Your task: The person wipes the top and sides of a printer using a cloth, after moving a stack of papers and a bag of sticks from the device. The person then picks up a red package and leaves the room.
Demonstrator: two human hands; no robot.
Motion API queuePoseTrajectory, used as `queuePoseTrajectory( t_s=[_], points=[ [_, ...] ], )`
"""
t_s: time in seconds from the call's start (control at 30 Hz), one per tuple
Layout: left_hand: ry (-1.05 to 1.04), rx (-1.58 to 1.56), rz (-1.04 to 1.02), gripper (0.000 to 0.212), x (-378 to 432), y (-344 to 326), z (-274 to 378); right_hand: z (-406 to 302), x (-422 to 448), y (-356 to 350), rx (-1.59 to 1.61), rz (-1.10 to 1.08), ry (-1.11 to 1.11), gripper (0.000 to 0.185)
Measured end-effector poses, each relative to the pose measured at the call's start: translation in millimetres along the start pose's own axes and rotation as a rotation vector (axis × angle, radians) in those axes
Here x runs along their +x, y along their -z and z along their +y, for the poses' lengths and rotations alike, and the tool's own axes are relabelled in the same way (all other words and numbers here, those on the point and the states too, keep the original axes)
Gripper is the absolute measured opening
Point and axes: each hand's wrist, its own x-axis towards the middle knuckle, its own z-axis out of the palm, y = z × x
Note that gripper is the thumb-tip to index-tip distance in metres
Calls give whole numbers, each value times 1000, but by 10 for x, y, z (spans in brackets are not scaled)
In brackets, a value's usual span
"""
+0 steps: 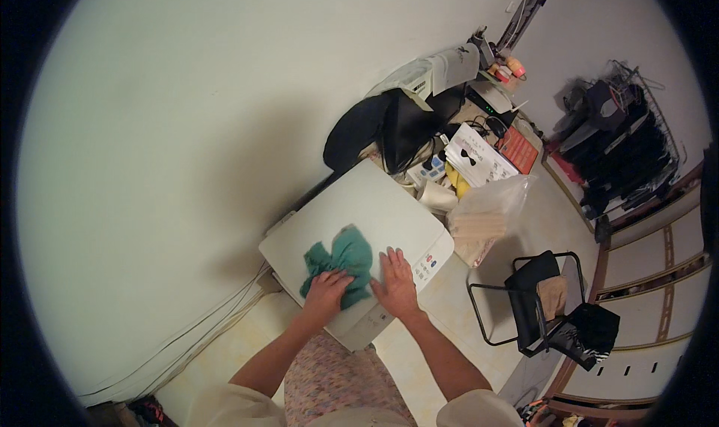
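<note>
A white printer (387, 202) with a flat lid and a small button panel (428, 262) stands before me, turned at an angle. On its lid lies a crumpled green cloth (353, 253). My left hand (328, 295) is bunched over the cloth's lower part and grips it; some of its fingertips are hidden in the folds. My right hand (396, 284) rests flat on the lid to the right of the cloth, beside the button panel. It holds nothing, and the thumb stands apart from the fingers.
Beyond the printer are a clear plastic bag (483, 219), a white paper roll (437, 195), a power strip (429, 169), printed papers (477, 154), a black bag (407, 126) and a router (491, 98). A black-framed chair (528, 309) stands right. Cables (208, 328) run along the left wall.
</note>
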Motion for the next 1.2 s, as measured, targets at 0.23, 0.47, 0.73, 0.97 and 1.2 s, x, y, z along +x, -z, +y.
queuePoseTrajectory(
  t_s=[0.23, 0.47, 0.73, 0.97, 1.2],
  points=[
    [338, -838, 204, 37, -583, 19, 485, -207, -611, 280, 1375, -309, -483, 36],
    [164, -1022, 221, 46, -840, 112, 957, -261, -968, 738, 1783, -255, -591, 44],
    [-142, -648, 124, 55, -834, 151, 1715, -160, -1593, 1213, 2211, -133, -544, 47],
    [165, -1194, 47, 20, -993, 79, 1457, -98, -2026, 1537, 1717, -95, -854, 47],
    [811, -1675, -34, 43, -1697, 298, 1306, -845, -2251, 919, 2027, 114, -621, 36]
  ],
)
